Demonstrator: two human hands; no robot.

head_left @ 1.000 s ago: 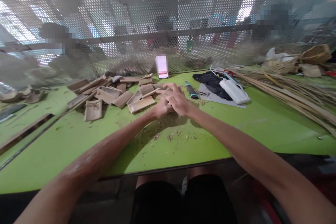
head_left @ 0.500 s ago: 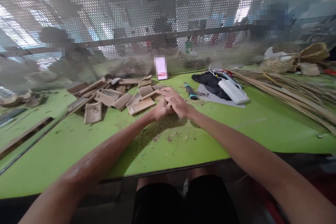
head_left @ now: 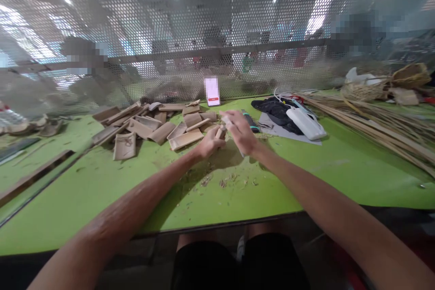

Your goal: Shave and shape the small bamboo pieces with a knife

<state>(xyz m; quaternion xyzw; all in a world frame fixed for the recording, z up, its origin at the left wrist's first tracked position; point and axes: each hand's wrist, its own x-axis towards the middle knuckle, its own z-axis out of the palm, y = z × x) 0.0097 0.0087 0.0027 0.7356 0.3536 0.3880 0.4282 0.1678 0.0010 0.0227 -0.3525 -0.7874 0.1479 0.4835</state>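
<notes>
My left hand (head_left: 210, 145) is closed around a small bamboo piece (head_left: 220, 132), whose pale end sticks up between thumb and fingers. Just to its right, my right hand (head_left: 240, 131) is curled over a thin pale grey sheet (head_left: 226, 120); its edge shows under the fingers and below the palm. What the sheet is made of I cannot make out. A small gap separates the right fingers from the bamboo piece. Fine shavings (head_left: 222, 183) lie on the green table (head_left: 272, 190) below the hands.
Cut bamboo pieces (head_left: 185, 139) are heaped left of my hands. Behind stands a lit phone (head_left: 212, 93) against a perforated screen (head_left: 163, 63). To the right are a teal-and-black handled tool (head_left: 253, 123), dark cloth (head_left: 277, 111), a white power bank (head_left: 307, 123) and long bamboo strips (head_left: 374, 131).
My right hand has lifted off the left and shifted right, uncovering the end of the small bamboo piece. My left hand keeps its hold. The view has tilted slightly.
</notes>
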